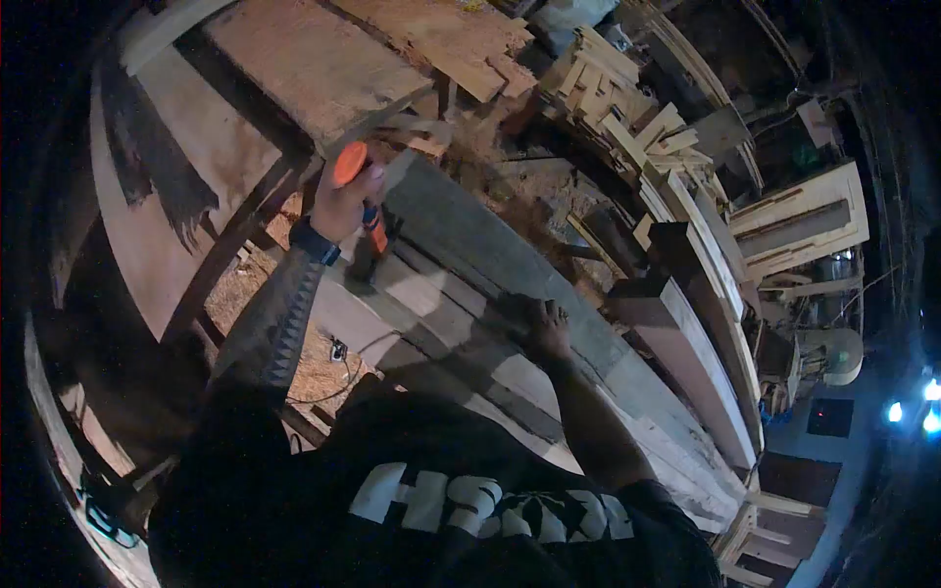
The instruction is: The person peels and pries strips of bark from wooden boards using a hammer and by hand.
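Left hand (pixel 343 201): closed firmly round an orange tool (pixel 375 230), far left of the plank run. Orange rounded end sticks up out of the top of the fist, more orange plus a dark part shows below it. Tool type not readable, lower end lost in shadow. Can't tell if it touches the wood.

Right hand (pixel 549 328): over the middle of the plank run, right of the left hand and nearer. Back of hand up, fingers bent, pointing to the far side. Looks set down on the wood, but contact and finger gap are hard to read in the shadow. Can't tell if it grips anything.

Work under both arms: long grey plank (pixel 470 230), running from far left to near right. Paler boards (pixel 421 284) lie along its near side, dark shadows across them.

Left wrist carries a dark watch (pixel 314 245). Black shirt (pixel 431 441) with pale lettering fills the near middle.

Around it: wide wooden slab (pixel 304 69) at far left, dusty top. Shavings (pixel 235 299) at left below board level, thin cable (pixel 343 385) over them, near the torso. Far right, a messy heap of offcuts (pixel 598 83). Thick squared beam (pixel 686 353) just right of the plank run, roughly parallel to it. Pale framed panel (pixel 848 211) farther right, tilted. Bright lamps (pixel 930 421) at the right edge; rest of the shop is dim.
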`<act>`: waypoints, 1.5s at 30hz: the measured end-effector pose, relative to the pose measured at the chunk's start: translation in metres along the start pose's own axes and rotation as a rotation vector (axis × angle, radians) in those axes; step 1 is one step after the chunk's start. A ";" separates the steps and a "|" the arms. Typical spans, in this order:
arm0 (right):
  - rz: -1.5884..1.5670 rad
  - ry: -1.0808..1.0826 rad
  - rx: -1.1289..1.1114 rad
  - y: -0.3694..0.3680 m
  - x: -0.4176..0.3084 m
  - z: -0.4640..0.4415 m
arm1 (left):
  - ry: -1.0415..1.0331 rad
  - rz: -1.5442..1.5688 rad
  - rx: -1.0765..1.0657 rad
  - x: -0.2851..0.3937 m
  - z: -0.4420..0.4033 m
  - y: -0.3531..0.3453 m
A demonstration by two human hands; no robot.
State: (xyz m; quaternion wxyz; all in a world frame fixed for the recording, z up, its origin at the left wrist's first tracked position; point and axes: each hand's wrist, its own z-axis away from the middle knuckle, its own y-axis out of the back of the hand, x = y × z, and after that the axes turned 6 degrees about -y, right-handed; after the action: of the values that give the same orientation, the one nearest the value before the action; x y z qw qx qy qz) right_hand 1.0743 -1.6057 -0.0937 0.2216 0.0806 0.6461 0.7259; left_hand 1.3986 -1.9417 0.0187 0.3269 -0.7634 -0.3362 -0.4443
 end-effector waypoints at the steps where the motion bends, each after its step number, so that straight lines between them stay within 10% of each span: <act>1: -0.022 0.000 -0.008 -0.002 0.003 -0.003 | -0.007 -0.018 0.030 -0.001 0.000 0.003; 4: 0.014 -0.071 0.116 -0.034 0.035 -0.013 | -0.009 0.017 0.042 -0.011 0.000 0.006; 7: 0.223 0.299 0.081 -0.035 0.041 -0.016 | 0.008 0.127 -0.019 -0.012 -0.001 0.013; 13: 0.071 -0.125 -0.027 0.015 0.016 -0.024 | 0.022 0.169 0.004 -0.021 0.000 0.010; 19: 0.632 0.186 -0.308 0.267 -0.101 -0.100 | 0.078 0.083 0.107 -0.001 0.006 -0.019; 28: 0.566 0.141 0.356 0.465 -0.090 -0.179 | -0.058 0.202 0.018 -0.007 0.005 -0.011; 37: -0.044 -0.100 0.219 0.219 0.062 -0.161 | 0.082 0.113 -0.091 -0.036 0.009 -0.012; 40: 0.106 0.207 0.153 0.100 0.055 -0.040 | 0.136 0.077 0.016 -0.098 0.028 -0.003; 42: -0.397 -0.214 -0.405 0.091 0.018 0.066 | 0.200 -0.174 0.105 -0.157 0.048 -0.003; 45: -0.452 -0.231 -0.273 0.028 0.038 0.180 | 0.271 -0.211 0.004 -0.177 0.051 0.003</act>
State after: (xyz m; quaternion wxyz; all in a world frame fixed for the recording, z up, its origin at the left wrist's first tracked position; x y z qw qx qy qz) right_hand 1.1074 -1.4287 -0.0458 0.4589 -0.0138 0.5145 0.7242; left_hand 1.3570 -1.9420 -0.1605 0.3224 -0.6564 -0.3682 -0.5741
